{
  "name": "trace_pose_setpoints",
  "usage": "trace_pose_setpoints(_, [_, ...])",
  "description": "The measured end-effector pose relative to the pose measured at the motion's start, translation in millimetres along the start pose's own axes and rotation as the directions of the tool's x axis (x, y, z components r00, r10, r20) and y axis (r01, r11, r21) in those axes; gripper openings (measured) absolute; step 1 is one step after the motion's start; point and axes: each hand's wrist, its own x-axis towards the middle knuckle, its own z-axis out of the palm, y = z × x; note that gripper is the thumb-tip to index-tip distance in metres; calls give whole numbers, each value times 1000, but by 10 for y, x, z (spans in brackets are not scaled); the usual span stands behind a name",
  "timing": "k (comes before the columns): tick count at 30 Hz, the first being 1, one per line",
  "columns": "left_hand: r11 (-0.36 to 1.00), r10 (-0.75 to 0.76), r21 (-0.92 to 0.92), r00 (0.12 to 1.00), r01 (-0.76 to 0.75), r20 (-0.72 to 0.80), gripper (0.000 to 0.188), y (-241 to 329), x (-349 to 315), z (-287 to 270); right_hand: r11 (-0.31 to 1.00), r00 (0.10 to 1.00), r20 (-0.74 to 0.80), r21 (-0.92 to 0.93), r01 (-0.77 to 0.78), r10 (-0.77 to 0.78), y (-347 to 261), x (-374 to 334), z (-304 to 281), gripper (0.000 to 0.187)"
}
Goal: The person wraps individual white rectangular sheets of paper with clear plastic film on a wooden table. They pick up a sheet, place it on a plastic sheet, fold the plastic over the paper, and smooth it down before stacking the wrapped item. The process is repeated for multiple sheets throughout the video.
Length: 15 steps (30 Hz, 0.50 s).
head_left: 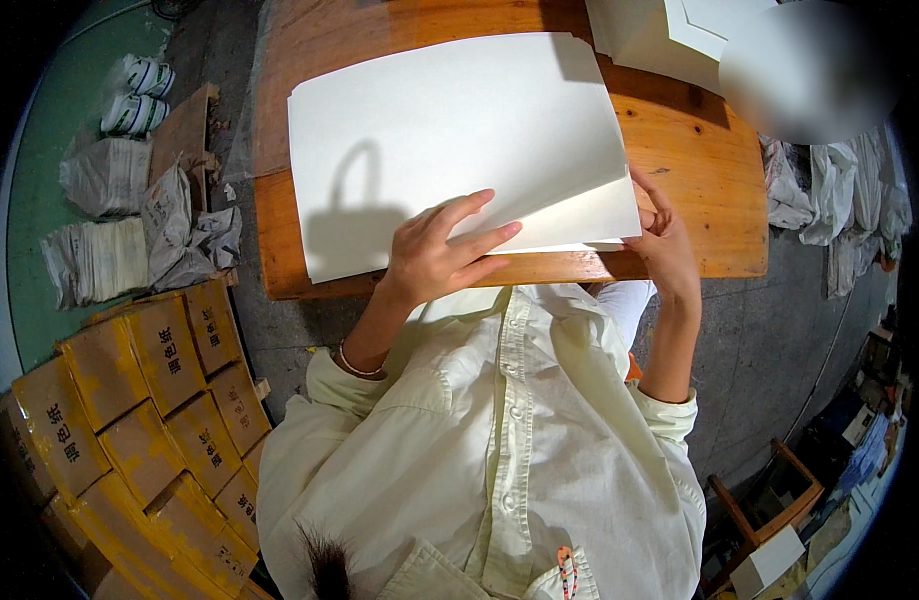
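A broad stack of white paper sheets [430,120] lies on the wooden table [705,195] in front of me. My left hand [430,250] rests on the near edge of the stack, its fingers spread over the top sheet and nothing gripped. At the near right corner, my right hand [668,245] pinches the paper edge between thumb and fingers. That corner is raised and bent, with a fold running toward my left fingertips. How many sheets the right hand holds is hidden.
More white paper [655,45] stands at the table's far right. Taped cardboard boxes [145,375] are piled at lower left, with wrapped bundles [95,265] beyond them. Plastic bags [830,190] hang at right. A wooden stool-like frame [770,500] stands at lower right.
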Motion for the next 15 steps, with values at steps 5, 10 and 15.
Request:
trace_pose_setpoints(5, [1000,5,15,1000,-5,-19,38,-27,-24,25,994,995,51,82,77,-82,-4,20,31,70])
trace_pose_setpoints(10, [997,21,73,998,-17,-55,33,-52,-29,58,994,999,32,111,24,-27,-36,18,73,56])
trace_pose_setpoints(15, [1000,8,11,995,-6,-99,34,-95,-85,108,928,991,108,357,-112,78,-70,23,38,62])
